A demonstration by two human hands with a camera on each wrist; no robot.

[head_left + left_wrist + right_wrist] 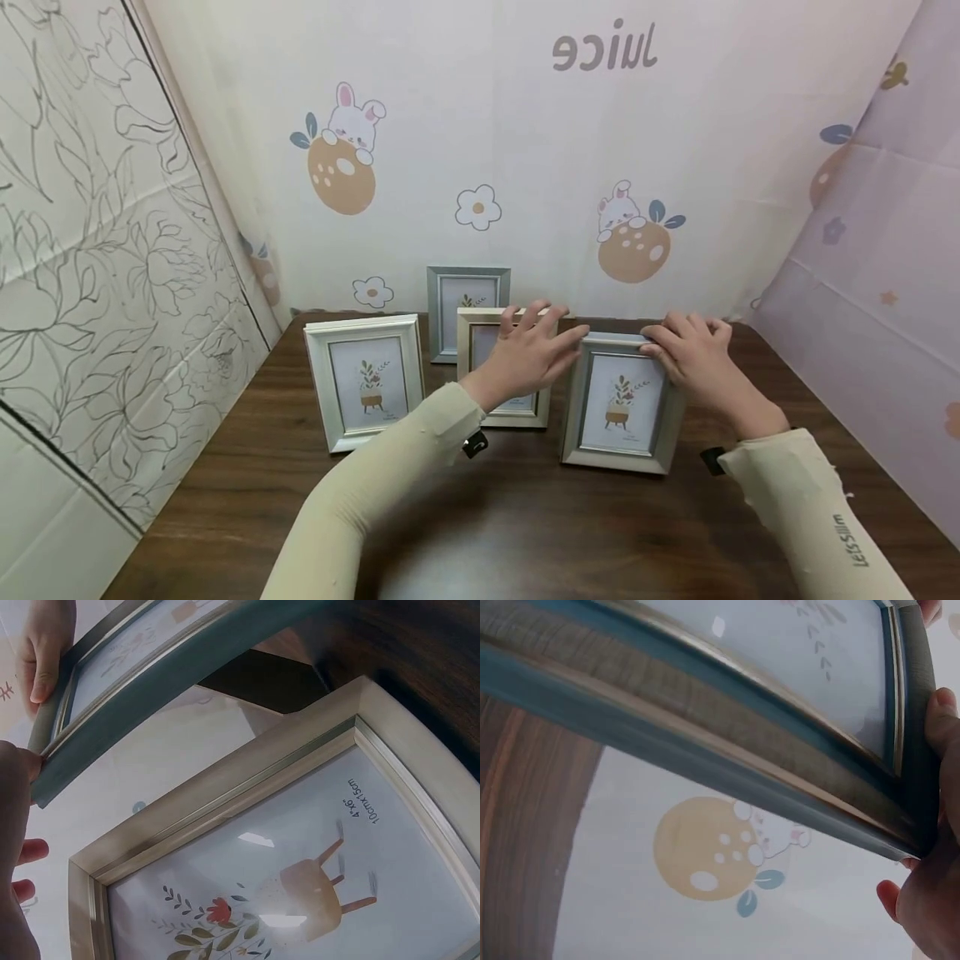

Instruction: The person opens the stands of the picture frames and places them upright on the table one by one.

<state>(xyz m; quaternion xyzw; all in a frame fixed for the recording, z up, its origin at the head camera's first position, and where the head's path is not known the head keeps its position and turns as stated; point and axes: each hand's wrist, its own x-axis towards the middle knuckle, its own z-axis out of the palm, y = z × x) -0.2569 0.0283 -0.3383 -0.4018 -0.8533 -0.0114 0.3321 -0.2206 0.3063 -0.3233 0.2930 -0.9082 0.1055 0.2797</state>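
Both hands are at a silver-grey picture frame [572, 417] that stands upright, tilted slightly back, with a potted-plant print inside. My left hand [525, 357] pinches its top left corner; its other fingers spread in front of a beige-gold picture frame [465, 392] behind, partly covering it. The top right corner is pinched by my right hand [693, 358]. In the right wrist view, the thumb [943, 705] lies on the front border and fingers reach behind. The left wrist view shows a dark back panel [262, 681] near the held frame.
To the left stands a cream-white picture frame [322, 400]. Farther back, a grey-blue picture frame [437, 325] stands close to the patterned wall cloth [420, 150]. All are on a dark wood table [525, 533]. Light panels with drawn flowers [97, 208] border the left side.
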